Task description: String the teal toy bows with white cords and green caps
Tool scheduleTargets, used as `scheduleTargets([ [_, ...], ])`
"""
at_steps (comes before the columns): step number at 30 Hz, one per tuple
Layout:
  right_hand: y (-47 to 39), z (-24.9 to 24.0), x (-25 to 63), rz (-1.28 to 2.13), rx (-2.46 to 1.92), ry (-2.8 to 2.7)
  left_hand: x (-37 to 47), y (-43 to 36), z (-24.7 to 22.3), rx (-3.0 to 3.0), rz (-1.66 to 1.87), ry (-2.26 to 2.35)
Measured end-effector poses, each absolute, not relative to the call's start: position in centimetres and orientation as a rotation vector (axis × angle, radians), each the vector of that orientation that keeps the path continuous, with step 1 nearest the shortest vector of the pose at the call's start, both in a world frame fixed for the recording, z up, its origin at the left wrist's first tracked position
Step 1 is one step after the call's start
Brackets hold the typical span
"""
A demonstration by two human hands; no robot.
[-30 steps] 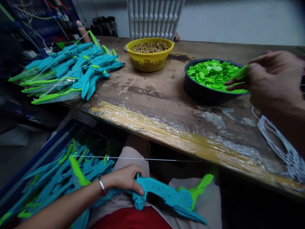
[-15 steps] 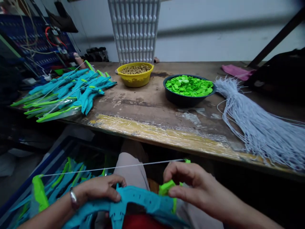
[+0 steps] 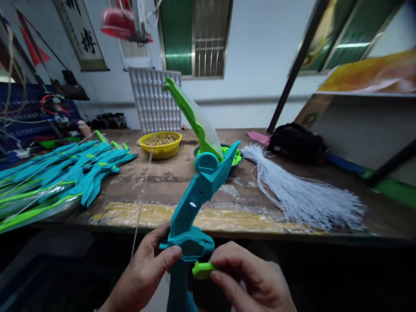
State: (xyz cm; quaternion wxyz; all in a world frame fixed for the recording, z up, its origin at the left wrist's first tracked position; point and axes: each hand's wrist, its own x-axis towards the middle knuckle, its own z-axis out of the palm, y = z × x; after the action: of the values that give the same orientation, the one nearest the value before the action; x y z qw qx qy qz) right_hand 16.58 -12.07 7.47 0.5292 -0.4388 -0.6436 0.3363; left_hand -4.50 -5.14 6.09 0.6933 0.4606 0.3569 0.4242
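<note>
My left hand [image 3: 151, 264] is wrapped round the middle of a teal toy bow [image 3: 186, 210], which stands upright. A green limb [image 3: 186, 108] with clear film rises from its top, and a thin white string [image 3: 143, 201] runs down on the left. Between the thumb and fingers of my right hand [image 3: 243, 275] is a small green plastic piece [image 3: 202, 270], just below the bow's teal centre block and to the right of the grip. The lower part of the bow is out of the frame.
On the table [image 3: 130, 184] are a pile of teal and green bows [image 3: 68, 167], a yellow basin [image 3: 160, 151] of small rings, a dark bowl [image 3: 242, 161] of green pieces partly behind the bow, a bundle of white strings [image 3: 292, 190] and a black bag [image 3: 295, 141].
The bow has gone from lying across my lap to upright before the table. Both hands moved with it, the green piece still in my right. The view has tilted up.
</note>
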Motion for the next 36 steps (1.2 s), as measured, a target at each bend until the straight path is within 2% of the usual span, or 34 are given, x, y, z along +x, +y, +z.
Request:
scheduleTargets([
  [7, -9.6, 8.7, 15.9, 0.489, -0.958, -1.432, -0.1, -5.4, 7.6, 0.744, 1.119, 0.694],
  [16, -9.4, 9.5, 16.7, 0.286, -1.010, -1.568, 1.1, -5.9, 5.7, 0.693, 1.160, 0.635],
  [22, -8.7, 10.1, 17.1, 0.320, -1.096, -1.726, 1.9, -5.9, 6.0, 0.725, 1.269, 0.699],
  [27, -8.0, 8.9, 17.3, 0.230, -1.192, -1.613, 2.2, -5.7, 5.7, 0.726, 1.319, 0.794],
  [32, -7.7, 8.6, 17.4, 0.645, -1.269, -1.636, 1.5, -5.7, 4.9, 0.726, 1.322, 0.861],
  [36, -7.8, 8.3, 16.9, 0.551, -1.233, -1.661, 0.6, -5.5, 3.9, 0.781, 1.306, 0.968],
])
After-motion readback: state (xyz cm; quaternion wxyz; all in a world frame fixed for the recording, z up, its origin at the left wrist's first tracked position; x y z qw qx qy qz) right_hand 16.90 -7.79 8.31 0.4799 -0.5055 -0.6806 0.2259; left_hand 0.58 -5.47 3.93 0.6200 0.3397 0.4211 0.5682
